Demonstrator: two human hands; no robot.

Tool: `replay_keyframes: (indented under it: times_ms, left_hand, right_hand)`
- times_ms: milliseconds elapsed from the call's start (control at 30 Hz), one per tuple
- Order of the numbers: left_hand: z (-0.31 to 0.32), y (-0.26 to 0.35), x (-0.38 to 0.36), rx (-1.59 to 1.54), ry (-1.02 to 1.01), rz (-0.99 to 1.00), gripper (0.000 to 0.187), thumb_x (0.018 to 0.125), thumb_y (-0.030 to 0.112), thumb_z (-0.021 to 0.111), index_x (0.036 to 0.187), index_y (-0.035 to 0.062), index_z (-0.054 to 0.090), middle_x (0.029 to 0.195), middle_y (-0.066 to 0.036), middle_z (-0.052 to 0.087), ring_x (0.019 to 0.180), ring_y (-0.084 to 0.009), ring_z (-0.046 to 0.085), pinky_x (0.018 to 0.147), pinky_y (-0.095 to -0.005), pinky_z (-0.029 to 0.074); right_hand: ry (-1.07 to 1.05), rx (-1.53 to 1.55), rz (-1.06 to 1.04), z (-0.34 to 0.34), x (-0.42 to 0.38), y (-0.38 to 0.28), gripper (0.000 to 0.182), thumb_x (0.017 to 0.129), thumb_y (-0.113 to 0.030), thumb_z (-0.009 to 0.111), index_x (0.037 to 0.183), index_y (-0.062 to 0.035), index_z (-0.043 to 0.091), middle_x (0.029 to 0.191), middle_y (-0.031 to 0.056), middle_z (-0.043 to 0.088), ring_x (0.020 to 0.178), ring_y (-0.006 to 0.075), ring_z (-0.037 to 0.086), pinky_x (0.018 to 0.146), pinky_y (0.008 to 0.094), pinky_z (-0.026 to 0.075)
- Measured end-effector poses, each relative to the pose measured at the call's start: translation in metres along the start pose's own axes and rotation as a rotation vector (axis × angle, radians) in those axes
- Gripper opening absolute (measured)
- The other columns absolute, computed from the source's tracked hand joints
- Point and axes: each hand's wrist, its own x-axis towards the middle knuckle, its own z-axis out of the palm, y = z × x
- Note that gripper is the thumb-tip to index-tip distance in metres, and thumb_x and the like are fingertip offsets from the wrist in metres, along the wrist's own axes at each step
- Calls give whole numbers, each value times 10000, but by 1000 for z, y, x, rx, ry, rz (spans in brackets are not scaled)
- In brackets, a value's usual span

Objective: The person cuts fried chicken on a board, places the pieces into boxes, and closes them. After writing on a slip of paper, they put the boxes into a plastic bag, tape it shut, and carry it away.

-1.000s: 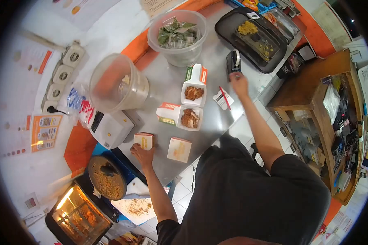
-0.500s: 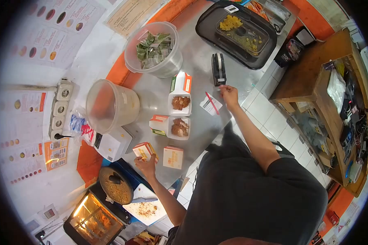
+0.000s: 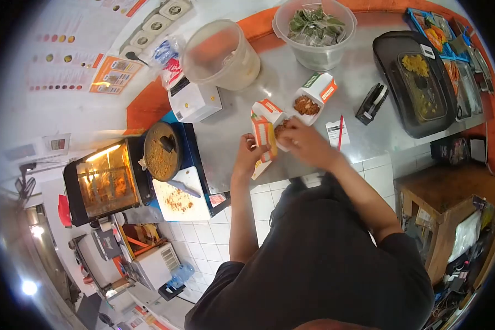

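My left hand (image 3: 249, 157) is closed around a small orange, yellow and white carton (image 3: 264, 137), lifted and tilted upright. Close beside it, my right hand (image 3: 308, 144) has its fingers curled together near the carton's edge; anything small in them is hidden. Behind that hand stands an open takeaway box (image 3: 268, 109) with browned food, partly covered by the fingers. A second open takeaway box (image 3: 320, 87) holds similar browned pieces. Below the left hand, part of another small carton (image 3: 261, 169) shows. A black tape dispenser (image 3: 372, 103) lies to the right, near a paper slip (image 3: 333, 135) and a red pen (image 3: 341, 130).
Along the back of the steel counter (image 3: 363, 41) stand a cloudy plastic tub (image 3: 220, 55) and a tub of leafy packets (image 3: 317, 36). A black tray (image 3: 423, 118) sits at right. Left are a white device (image 3: 195, 103), a pan (image 3: 162, 157), a cutting board (image 3: 195, 179) and a lit display case (image 3: 107, 181).
My right hand has left the tape dispenser and come over to the left hand. The carton in my left hand is now raised in front of the open box. The view has turned.
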Motion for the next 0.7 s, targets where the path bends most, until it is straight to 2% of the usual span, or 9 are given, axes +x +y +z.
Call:
replay_keyframes:
  times_ms: [167,300,333,400,433,533,567,633,700]
  left_hand:
    - [-11,-9,-31,164,-155,52,607,781,77,710,1287,35,377,1172,-143,534,985,-211,574,806,-323,519]
    - [-34,-22,-85,133,-182,-36,657,777,61,656,1366,25,368,1166,-104,551,982,-192,584,832,-336,513]
    - [-38,-28,-92,92,-184,-31,680,766,75,682,1366,28,365,1183,-108,537,1001,-204,572,837,-342,508]
    - [-54,-39,-93,-30,-188,-19,729,744,103,732,1367,36,359,1217,-115,511,1039,-228,550,845,-354,499]
    - [-66,-40,-82,14,-195,4,754,733,116,758,1367,40,357,1234,-119,497,1058,-240,539,849,-360,495]
    - [-84,-59,-33,1094,-80,164,691,562,216,877,1046,22,423,1012,-140,470,1065,-326,482,923,-466,406]
    - [-125,-100,0,1404,-114,679,755,505,296,904,1019,12,428,1009,-162,435,1047,-397,445,898,-533,388]
    - [-102,-80,-10,1472,-177,492,699,578,466,871,982,38,494,1006,-168,477,1085,-412,422,904,-546,377]
    - [-108,-61,14,1473,-192,552,640,631,467,843,968,42,504,1008,-161,482,1095,-400,418,914,-551,370]
  right_hand:
    - [-317,-350,143,12,8,-26,350,833,-357,639,788,-12,679,855,120,619,870,312,609,756,410,490]
    - [-466,171,-183,35,-11,-3,371,779,-426,694,818,-57,687,826,139,626,815,307,633,726,420,500]
    - [-381,64,-220,41,-18,9,402,750,-442,717,807,-45,686,819,147,636,822,324,632,737,414,496]
    - [-542,-249,67,43,-18,41,371,731,-401,722,787,-39,663,857,151,650,868,343,632,752,430,506]
    - [-292,-480,-94,59,-27,81,385,732,-431,709,770,-48,695,776,150,667,752,350,649,718,469,515]
    - [-108,-362,569,63,-36,103,395,845,-407,579,805,-34,702,843,198,684,835,375,667,710,474,532]
    - [-17,-347,658,68,-32,113,415,889,-397,526,821,-25,695,880,206,683,860,377,667,703,481,533]
    - [111,-310,741,75,-33,121,464,916,-430,487,840,-24,699,872,204,684,835,379,669,702,485,536]
    - [200,-341,715,85,-33,121,429,900,-414,541,837,-19,697,873,197,686,828,384,670,701,483,543]
